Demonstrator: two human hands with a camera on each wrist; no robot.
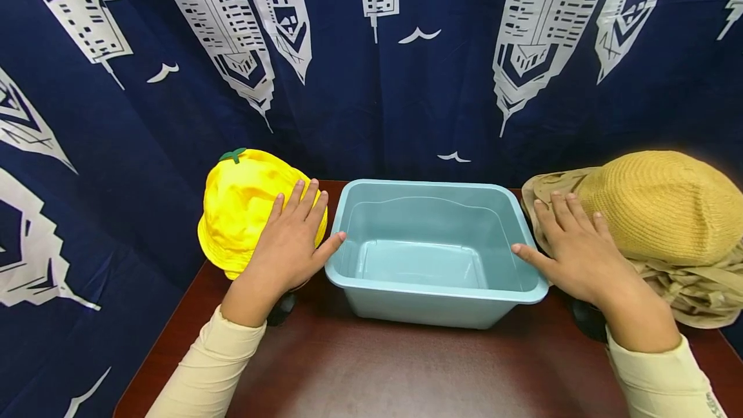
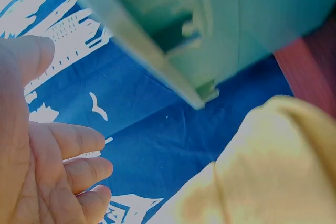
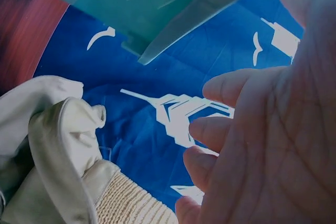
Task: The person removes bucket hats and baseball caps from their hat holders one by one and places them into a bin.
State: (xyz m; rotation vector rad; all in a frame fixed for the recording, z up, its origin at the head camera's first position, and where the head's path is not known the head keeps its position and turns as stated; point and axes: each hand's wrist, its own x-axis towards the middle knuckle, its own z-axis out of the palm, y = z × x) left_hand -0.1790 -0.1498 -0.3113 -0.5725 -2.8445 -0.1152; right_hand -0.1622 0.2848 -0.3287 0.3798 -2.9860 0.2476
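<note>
A light blue plastic tub (image 1: pixel 432 308) stands on the table between my two hands, and its visible inside holds nothing. Over the tub's left side is my left hand (image 1: pixel 290 240), fingers spread and straight, partly in front of a bright yellow bucket hat (image 1: pixel 244 202) with a green leaf on top. In the left wrist view a gap separates this hand (image 2: pixel 58 156) from the tub's rim (image 2: pixel 142 51). My right hand (image 1: pixel 583 257) is spread likewise by the right rim, in front of the beige cloth hats. The right wrist view shows that hand (image 3: pixel 262 145) apart from the rim (image 3: pixel 205 19) too.
At the right, a mustard knit hat (image 1: pixel 667 208) lies on top of crumpled beige cloth hats (image 1: pixel 696 289); how many is unclear. The dark reddish-brown table (image 1: pixel 429 373) runs under everything. Behind it hangs a navy cloth (image 1: pixel 371 115) with white building prints.
</note>
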